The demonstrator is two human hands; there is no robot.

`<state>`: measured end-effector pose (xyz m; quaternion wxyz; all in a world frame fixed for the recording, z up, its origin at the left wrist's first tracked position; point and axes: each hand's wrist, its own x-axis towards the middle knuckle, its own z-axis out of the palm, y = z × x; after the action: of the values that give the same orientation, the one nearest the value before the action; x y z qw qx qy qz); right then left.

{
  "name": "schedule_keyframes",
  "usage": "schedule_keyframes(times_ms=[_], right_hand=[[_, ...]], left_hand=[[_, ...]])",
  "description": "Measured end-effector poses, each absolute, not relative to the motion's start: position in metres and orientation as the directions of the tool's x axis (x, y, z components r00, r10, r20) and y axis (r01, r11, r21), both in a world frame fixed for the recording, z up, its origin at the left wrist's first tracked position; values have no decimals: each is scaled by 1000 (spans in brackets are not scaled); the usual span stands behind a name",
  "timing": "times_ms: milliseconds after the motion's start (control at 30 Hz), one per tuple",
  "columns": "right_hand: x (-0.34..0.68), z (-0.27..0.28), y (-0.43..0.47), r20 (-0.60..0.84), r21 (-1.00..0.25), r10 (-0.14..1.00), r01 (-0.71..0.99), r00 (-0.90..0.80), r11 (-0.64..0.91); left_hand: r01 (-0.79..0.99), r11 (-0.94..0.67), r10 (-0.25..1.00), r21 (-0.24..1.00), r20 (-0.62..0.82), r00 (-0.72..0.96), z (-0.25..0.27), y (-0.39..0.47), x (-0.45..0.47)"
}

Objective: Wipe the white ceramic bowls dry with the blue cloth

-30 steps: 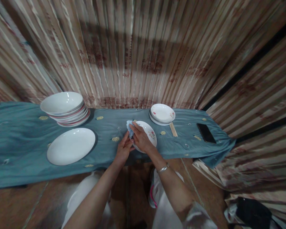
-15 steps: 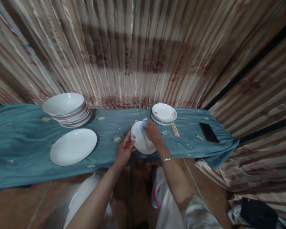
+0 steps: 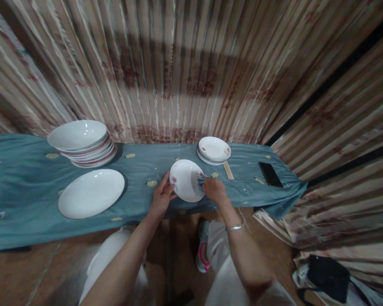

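A small white plate with red flowers (image 3: 185,182) is tilted over the near part of the table. My left hand (image 3: 163,193) grips its left rim, thumb on top and fingers at the side and beneath. My right hand (image 3: 214,189) is closed around a bluish cloth (image 3: 201,181), pressed on the plate's right side near the rim. Behind the plate, to the right, stands a short stack of similar flowered plates (image 3: 214,148). Beside that stack lie several wooden chopsticks (image 3: 228,171).
On the left, a stack of white bowls and dishes (image 3: 79,138) stands behind a large oval white plate (image 3: 92,193). A black phone (image 3: 270,174) lies on the right of the blue-green tablecloth (image 3: 137,170). A pleated curtain (image 3: 153,76) hangs close behind. A dark bag (image 3: 328,276) sits lower right.
My right hand has moved the cloth from the plate's upper part down to its right side. My left hand keeps its hold. The view has shifted slightly.
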<state>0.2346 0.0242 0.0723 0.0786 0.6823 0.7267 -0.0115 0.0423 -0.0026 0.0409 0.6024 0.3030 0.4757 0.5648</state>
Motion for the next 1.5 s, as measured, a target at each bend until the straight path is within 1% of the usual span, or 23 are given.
schedule_keyframes(times_ms=[100, 233, 367, 467, 567, 733, 900, 1000, 1100, 1200, 1300, 1367, 1500], right_hand=[[228, 82, 7, -181, 107, 977, 986, -111, 132], [219, 91, -12, -195, 81, 961, 973, -197, 216], [215, 92, -22, -143, 11, 939, 949, -311, 316], [209, 95, -23, -144, -36, 927, 938, -346, 344], [199, 99, -20, -149, -118, 918, 929, -366, 351], [180, 99, -12, -44, -263, 913, 887, -405, 380], [169, 89, 2, 46, -404, 919, 834, -393, 376], [164, 80, 13, 127, -466, 923, 799, -364, 379], [159, 70, 27, 216, -502, 919, 770, -329, 394], [154, 60, 40, 261, -494, 918, 775, -299, 393], [155, 54, 49, 245, -434, 925, 820, -291, 373], [159, 52, 52, 209, -362, 934, 865, -289, 348], [177, 50, 52, 107, -161, 958, 946, -266, 280]], left_hand=[[-401, 172, 971, 900, -223, -85, 42, -4, 42], [-426, 162, 974, 890, -215, -78, 42, -4, 42], [-443, 165, 971, 881, -223, -82, 42, -5, 43], [-455, 159, 973, 876, -217, -78, 43, -6, 44], [-451, 171, 971, 876, -227, -74, 45, -6, 44], [-435, 187, 967, 881, -242, -74, 45, -5, 44], [-445, 183, 968, 877, -239, -72, 45, -5, 44], [-473, 169, 973, 865, -223, -61, 45, -6, 44], [-485, 158, 978, 860, -205, -45, 44, -7, 45], [-479, 157, 978, 864, -203, -44, 43, -7, 44], [-478, 162, 974, 863, -218, -64, 43, -7, 44], [-484, 166, 972, 859, -225, -66, 44, -8, 44], [-496, 171, 973, 851, -227, -53, 47, -10, 43]])
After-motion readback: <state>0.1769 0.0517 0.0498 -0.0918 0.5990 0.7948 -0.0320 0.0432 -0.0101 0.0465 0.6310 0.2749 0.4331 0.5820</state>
